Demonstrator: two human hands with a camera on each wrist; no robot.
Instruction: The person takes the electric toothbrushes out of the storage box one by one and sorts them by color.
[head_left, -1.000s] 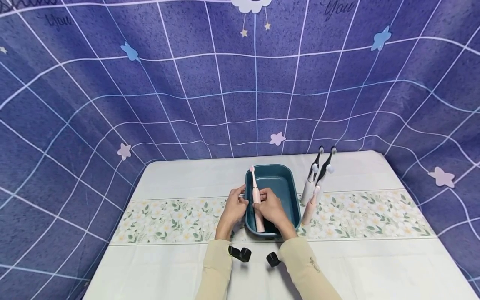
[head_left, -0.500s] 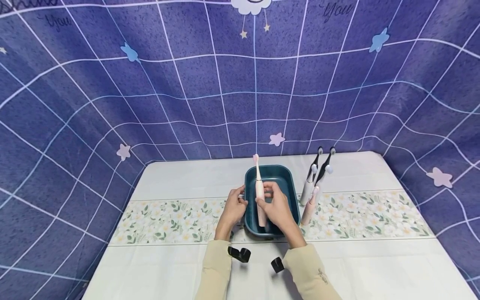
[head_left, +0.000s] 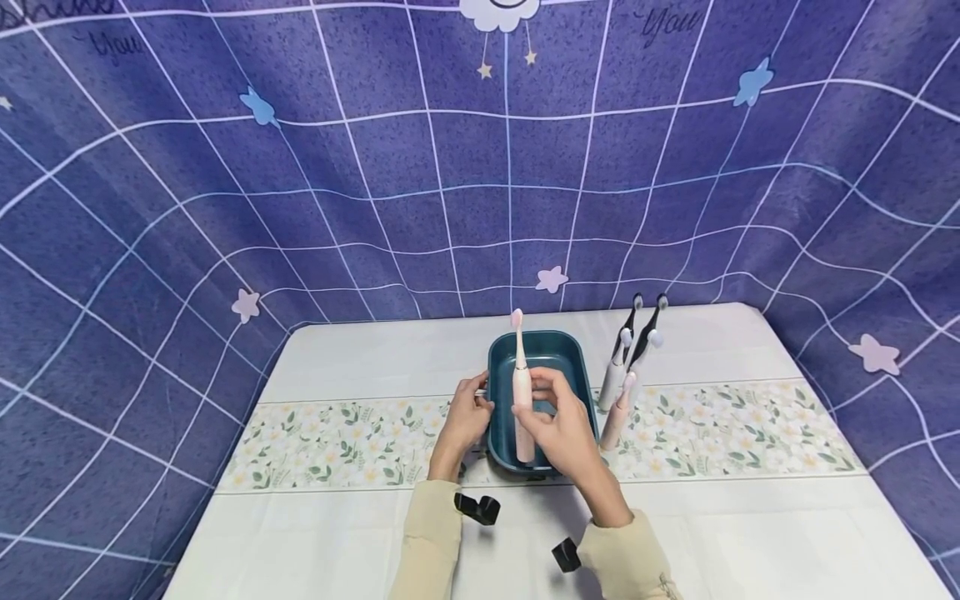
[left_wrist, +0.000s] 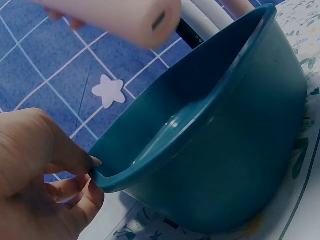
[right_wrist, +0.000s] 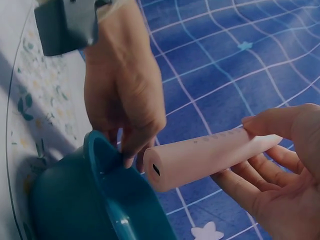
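Observation:
A pink electric toothbrush [head_left: 522, 392] is held between the thumb and fingers of my right hand [head_left: 564, 427]. It is over the teal basin [head_left: 555, 357], brush head pointing away and up. Its flat base with a dark slot faces the camera in the right wrist view, where the handle [right_wrist: 197, 156] lies clear of the basin's rim. My left hand [head_left: 463, 423] pinches the left rim of the basin; in the left wrist view its thumb is inside the rim and its fingers outside [left_wrist: 55, 175].
Right of the basin stand several electric toothbrushes: a second pink one [head_left: 617, 421] in front, a white one [head_left: 613, 379] and black-necked ones [head_left: 647, 333] behind. A white tablecloth with a floral band [head_left: 337, 442] covers the table. A blue gridded curtain [head_left: 375, 217] rises behind and at both sides.
The right hand has lifted the pink toothbrush from low along the basin's left side and moved it slightly right. The right wrist has shifted right and nearer. The left hand stays at the rim.

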